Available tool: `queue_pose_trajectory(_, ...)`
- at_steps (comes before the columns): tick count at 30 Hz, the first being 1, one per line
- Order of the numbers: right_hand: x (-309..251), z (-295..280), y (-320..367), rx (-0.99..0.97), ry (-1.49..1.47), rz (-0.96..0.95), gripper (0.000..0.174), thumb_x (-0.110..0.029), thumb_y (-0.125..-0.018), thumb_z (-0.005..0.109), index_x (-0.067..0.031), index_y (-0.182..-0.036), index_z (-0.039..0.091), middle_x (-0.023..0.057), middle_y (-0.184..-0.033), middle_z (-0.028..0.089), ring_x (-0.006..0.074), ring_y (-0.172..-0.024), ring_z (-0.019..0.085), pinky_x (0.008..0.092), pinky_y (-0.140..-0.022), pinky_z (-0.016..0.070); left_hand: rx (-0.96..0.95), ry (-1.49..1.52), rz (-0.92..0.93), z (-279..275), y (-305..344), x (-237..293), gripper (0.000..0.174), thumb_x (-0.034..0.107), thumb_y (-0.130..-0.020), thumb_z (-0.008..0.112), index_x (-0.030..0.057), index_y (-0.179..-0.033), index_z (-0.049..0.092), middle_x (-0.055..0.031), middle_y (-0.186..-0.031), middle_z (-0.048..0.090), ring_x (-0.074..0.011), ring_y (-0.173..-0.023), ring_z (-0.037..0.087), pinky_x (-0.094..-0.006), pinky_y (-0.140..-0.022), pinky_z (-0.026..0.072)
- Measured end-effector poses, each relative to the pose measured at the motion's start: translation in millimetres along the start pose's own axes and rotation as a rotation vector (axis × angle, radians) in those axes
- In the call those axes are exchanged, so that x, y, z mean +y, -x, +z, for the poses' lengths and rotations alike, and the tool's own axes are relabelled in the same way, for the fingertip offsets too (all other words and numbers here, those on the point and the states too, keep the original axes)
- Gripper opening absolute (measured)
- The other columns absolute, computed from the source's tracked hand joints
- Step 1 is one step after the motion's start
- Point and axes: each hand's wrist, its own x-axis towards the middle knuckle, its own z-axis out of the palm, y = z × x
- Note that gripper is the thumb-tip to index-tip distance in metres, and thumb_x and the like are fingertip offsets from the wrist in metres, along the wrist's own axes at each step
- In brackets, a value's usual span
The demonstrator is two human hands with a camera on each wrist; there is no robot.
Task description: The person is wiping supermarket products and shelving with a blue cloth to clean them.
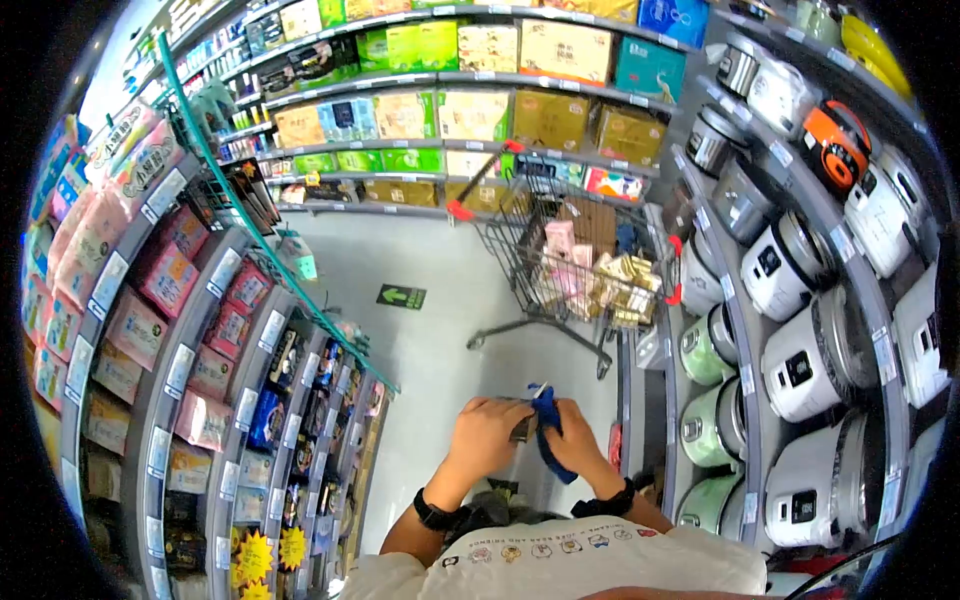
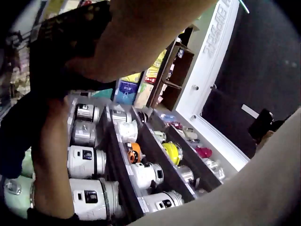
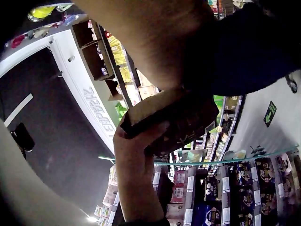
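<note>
In the head view the left hand grips a small dark package at chest height. Beside it the right hand holds a bunched dark blue item, which hangs down below the fingers. The hands are close together. The right wrist view shows the left hand with fingers round the package, whose end face is paler; the blue item is close to the right hand. In the left wrist view the package is dark, and the fingertips are in shadow.
A wire shopping cart holding pink and gold packs stands ahead. Rice cookers fill the right shelves, and packaged goods line the left ones. Tissue packs stand on the back shelves. A green arrow sign lies on the floor.
</note>
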Motion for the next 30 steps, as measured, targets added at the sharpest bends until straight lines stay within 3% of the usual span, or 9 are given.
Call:
queue_pose_trajectory(2,21,-1,22,0.148,0.029,-0.033,0.056,-0.007,-0.077,0.054,-0.0044,-0.131,0.037,0.0208,-0.124,0.047,0.0396,-0.11,0.048,0.0423,-0.093,0.0405,-0.013,0.02,0.021,13,3,22,0.046,0.008,-0.055,0.066,0.0126,-0.1,0.063,-0.0049,-0.098,0.066,-0.0229,-0.091,0.062,-0.0359,-0.082,0.0447)
queue_pose_trajectory(5,21,-19,35,0.004,-0.096,-0.021,0.068,0.002,-0.076,0.053,-0.0211,-0.138,0.034,0.021,-0.124,0.05,0.0391,-0.11,0.05,0.0402,-0.092,0.0428,-0.104,0.059,0.009,21,22,40,0.046,0.01,-0.054,0.068,0.0108,-0.1,0.063,-0.0061,-0.099,0.065,-0.0233,-0.09,0.062,-0.0357,-0.082,0.0449)
queue_pose_trajectory(8,35,0,38,-0.101,-0.183,-0.159,0.068,0.005,-0.075,0.051,-0.0203,-0.137,0.036,0.0169,-0.123,0.053,0.0341,-0.11,0.053,0.036,-0.091,0.0436,-0.122,0.223,-0.13,8,56,50,0.048,0.007,-0.053,0.069,0.0092,-0.101,0.063,-0.008,-0.097,0.066,-0.0261,-0.087,0.062,-0.036,-0.078,0.0467)
queue_pose_trajectory(10,36,15,30,-0.337,-0.485,-0.042,0.066,0.002,-0.076,0.051,-0.0177,-0.137,0.036,0.0124,-0.123,0.054,0.0291,-0.111,0.053,0.0345,-0.092,0.0423,-0.064,0.326,-0.22,-12,76,53,0.045,0.002,-0.054,0.067,0.0076,-0.098,0.064,-0.0099,-0.093,0.066,-0.0275,-0.082,0.062,-0.0353,-0.072,0.0486)
queue_pose_trajectory(16,-52,32,35,-0.664,-1.493,0.375,0.065,-0.011,-0.077,0.048,-0.009,-0.14,0.031,0.0097,-0.129,0.045,0.0221,-0.115,0.048,0.0312,-0.098,0.0398,0.558,1.079,-0.695,-47,147,62,0.039,0.0,-0.068,0.068,0.0002,-0.106,0.059,-0.0042,-0.096,0.064,-0.0116,-0.086,0.059,-0.0254,-0.078,0.0465)
queue_pose_trajectory(21,-139,65,74,-0.768,-1.537,0.238,0.059,-0.014,-0.082,0.042,-0.0074,-0.139,0.029,0.0129,-0.129,0.045,0.0206,-0.111,0.051,0.0294,-0.093,0.0435,0.864,1.889,-0.844,-58,236,37,0.037,0.014,-0.084,0.055,-0.0017,-0.117,0.05,-0.0162,-0.109,0.06,-0.0278,-0.093,0.062,-0.0406,-0.087,0.0491)
queue_pose_trajectory(24,-170,106,101,-0.906,-1.465,0.188,0.058,-0.017,-0.083,0.044,-0.0081,-0.138,0.031,0.0126,-0.124,0.048,0.0214,-0.107,0.053,0.0294,-0.089,0.0455,0.957,2.001,-0.853,-81,283,42,0.036,0.026,-0.088,0.054,0.0007,-0.114,0.054,-0.0141,-0.109,0.061,-0.0287,-0.097,0.061,-0.042,-0.083,0.0501)
queue_pose_trajectory(28,-218,150,146,-0.595,-1.495,0.406,0.052,-0.018,-0.083,0.048,-0.0101,-0.133,0.035,0.0122,-0.112,0.051,0.0216,-0.096,0.056,0.0324,-0.081,0.049,1.178,1.878,-0.865,-102,344,46,0.039,0.026,-0.09,0.051,-0.0026,-0.116,0.051,-0.0158,-0.111,0.06,-0.0297,-0.098,0.06,-0.0389,-0.08,0.0523)
queue_pose_trajectory(30,-250,169,176,-0.235,-1.352,0.128,0.048,-0.009,-0.081,0.054,-0.0087,-0.126,0.038,0.0105,-0.107,0.053,0.0202,-0.093,0.055,0.0319,-0.079,0.0489,1.202,2.154,-0.874,-119,389,47,0.033,0.014,-0.09,0.05,0.001,-0.121,0.047,-0.0156,-0.116,0.057,-0.0277,-0.106,0.056,-0.0402,-0.091,0.0472)
